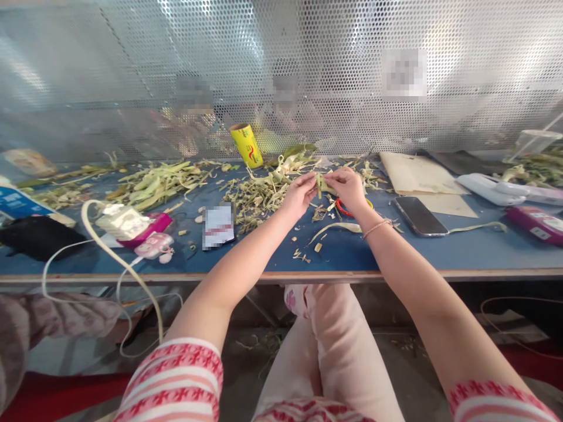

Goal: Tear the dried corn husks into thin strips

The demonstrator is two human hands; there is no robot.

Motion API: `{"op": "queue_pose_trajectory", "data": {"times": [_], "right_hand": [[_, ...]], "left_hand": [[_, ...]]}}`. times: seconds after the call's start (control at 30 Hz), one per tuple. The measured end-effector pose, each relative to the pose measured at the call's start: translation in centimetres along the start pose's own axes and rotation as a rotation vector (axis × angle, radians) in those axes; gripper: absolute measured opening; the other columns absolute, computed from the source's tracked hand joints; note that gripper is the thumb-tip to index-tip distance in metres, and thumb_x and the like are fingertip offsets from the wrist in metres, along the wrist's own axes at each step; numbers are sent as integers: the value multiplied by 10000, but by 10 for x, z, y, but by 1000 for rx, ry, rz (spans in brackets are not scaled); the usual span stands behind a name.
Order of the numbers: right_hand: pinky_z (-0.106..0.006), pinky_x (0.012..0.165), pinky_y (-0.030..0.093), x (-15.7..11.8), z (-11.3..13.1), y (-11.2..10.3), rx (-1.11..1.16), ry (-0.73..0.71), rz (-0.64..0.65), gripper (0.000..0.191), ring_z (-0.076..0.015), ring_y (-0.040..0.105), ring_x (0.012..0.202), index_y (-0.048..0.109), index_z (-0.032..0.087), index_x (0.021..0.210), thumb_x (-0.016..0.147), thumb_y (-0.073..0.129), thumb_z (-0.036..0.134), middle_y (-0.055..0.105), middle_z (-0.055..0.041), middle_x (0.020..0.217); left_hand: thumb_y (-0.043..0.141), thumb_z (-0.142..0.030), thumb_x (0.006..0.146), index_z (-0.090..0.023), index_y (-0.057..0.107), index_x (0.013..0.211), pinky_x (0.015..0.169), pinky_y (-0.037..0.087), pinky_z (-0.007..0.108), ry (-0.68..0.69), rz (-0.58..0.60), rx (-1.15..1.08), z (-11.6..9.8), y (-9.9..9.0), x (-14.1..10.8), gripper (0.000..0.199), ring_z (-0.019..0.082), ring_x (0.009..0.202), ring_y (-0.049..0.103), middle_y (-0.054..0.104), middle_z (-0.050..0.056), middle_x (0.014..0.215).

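Both hands meet above the blue table point(264, 261), near the middle. Between the fingertips is a short pale-green piece of dried plant stalk point(320, 186). My left hand point(299, 196) pinches it from the left, fingers closed. From the other side my right hand point(349, 186) grips it too, its thumb and forefinger pressed together. A heap of small dried plant bits point(259, 196) lies just left of the hands. Red and yellow rings point(341, 208) rest under the right wrist, partly hidden. A long dry leaf strip point(338, 227) lies in front of the hands.
A yellow tube point(246, 145) stands tilted behind the heap, before a perforated metal screen point(334, 70). Long leaf strips point(162, 183) are piled at left, near a charger with cables point(125, 223). At right lie a phone point(421, 217), cardboard point(417, 173) and a purple device point(534, 225).
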State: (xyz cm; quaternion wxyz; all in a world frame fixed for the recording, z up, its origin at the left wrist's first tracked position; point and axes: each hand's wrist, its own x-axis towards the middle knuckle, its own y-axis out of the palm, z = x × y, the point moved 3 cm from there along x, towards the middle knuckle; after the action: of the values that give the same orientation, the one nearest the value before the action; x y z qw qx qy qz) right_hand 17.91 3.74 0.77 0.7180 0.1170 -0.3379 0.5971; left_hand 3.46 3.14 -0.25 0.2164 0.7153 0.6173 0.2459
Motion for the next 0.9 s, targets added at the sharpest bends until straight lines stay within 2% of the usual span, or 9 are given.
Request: {"op": "queue_pose_trajectory", "data": {"times": [0.1,0.23,0.33,0.47,0.63,0.77,0.9], "right_hand": [[-326,746,540,-2,4,-1,-54,-37,-29,142,-148,585,762,763,200,821,763,666,287,608,-48,895],[-327,737,527,-6,14,-3,-151,-117,-66,147,-152,556,759,764,213,836,779,629,208,597,-45,872],[-324,731,516,-7,20,-3,-161,-144,-43,154,-151,547,756,765,213,839,776,627,188,589,-42,860],[-328,745,506,-6,21,-4,-120,-113,35,143,-149,550,762,761,207,841,782,630,209,601,-38,861],[-333,780,501,-3,13,-2,-93,-104,69,134,-153,569,792,745,195,815,794,637,271,624,-37,862],[-306,684,504,-2,5,2,-52,-35,31,142,-137,561,705,705,191,803,776,648,318,616,-30,838],[-271,624,490,-4,1,6,1,59,-12,182,-120,559,665,608,199,857,731,674,311,608,0,788]], "left_hand": [[667,-30,756,-156,668,797,722,533,183,-5,-11,6,0,0,0,133,49,653,656,708,-28,716],[602,-17,807,-147,688,801,711,531,179,-8,3,-12,1,0,0,156,49,654,662,715,-16,715],[576,-15,825,-148,698,803,720,527,181,-12,1,-4,1,0,0,182,48,660,660,715,-16,717],[655,-58,787,-153,703,805,726,526,189,-6,-13,25,1,0,0,108,50,659,654,710,-18,722],[681,-84,771,-150,705,801,707,517,198,4,30,55,0,2,-2,77,55,651,647,702,-15,721],[635,-77,804,-151,707,792,736,517,213,19,42,75,0,4,-5,104,60,674,646,699,-15,728],[678,-57,756,-146,697,823,718,509,204,12,9,76,2,3,-4,113,58,661,641,699,-18,734]]}}
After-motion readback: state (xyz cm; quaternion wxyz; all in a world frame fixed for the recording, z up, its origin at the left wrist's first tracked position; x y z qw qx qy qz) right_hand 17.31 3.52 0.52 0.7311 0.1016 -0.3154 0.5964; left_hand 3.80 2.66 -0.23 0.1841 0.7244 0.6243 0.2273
